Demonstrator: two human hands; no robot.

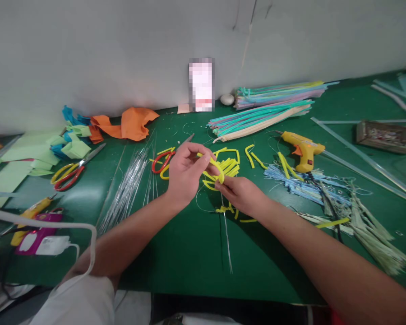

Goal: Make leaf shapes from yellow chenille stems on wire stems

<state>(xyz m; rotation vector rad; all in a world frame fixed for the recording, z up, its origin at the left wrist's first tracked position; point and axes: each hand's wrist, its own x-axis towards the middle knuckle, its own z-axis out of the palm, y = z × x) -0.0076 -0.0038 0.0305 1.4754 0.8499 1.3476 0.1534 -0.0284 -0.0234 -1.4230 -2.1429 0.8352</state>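
Note:
In the middle of the head view, my left hand (186,174) pinches one end of a bent yellow pipe cleaner (217,168) between thumb and fingers. My right hand (240,189) is closed on its other end, lower and to the right. Thin clear strands (227,239) hang down below the right fingers, with small yellow pieces (225,209) around their upper part. Behind the hands lies a pile of short yellow pipe cleaner pieces (230,168). Red-and-yellow scissors (162,163) lie just left of my left hand, partly hidden by it.
Bundles of coloured pipe cleaners (262,118) lie at the back by the wall. On the right are a yellow glue gun (303,148), blue tassels (291,180) and a box (385,136). Wires (128,185), more scissors (72,174) and a purple power strip (42,230) lie left.

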